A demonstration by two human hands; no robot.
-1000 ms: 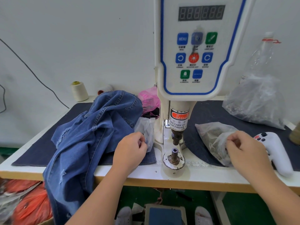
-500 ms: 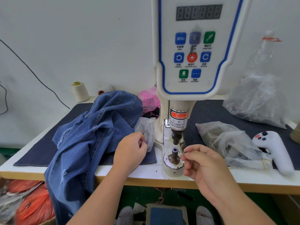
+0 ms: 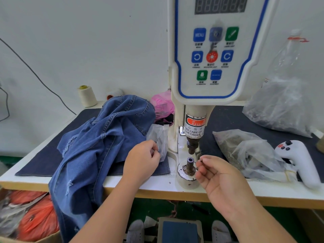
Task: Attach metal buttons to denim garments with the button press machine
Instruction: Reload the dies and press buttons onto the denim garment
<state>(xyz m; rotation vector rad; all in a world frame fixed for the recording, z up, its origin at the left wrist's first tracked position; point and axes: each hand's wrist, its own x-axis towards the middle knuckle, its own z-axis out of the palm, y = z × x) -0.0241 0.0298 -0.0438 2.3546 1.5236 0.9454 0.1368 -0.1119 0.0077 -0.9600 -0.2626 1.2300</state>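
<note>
Right hand (image 3: 221, 179) grip pinching small metal button part (image 3: 200, 161) just beside lower die (image 3: 190, 163) of button press machine (image 3: 210, 67). Left hand (image 3: 142, 162) grip pinching clear plastic bag (image 3: 158, 137) beside denim garment (image 3: 105, 137) on table (image 3: 157, 185).

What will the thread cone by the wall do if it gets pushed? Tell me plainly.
The thread cone stands upright on its wide base, so a low push would probably slide it rather than tip it. It narrows toward the top, so a nudge up high might topple it. On its side it would likely roll in a curve, and the wall close behind it leaves little room.
</note>
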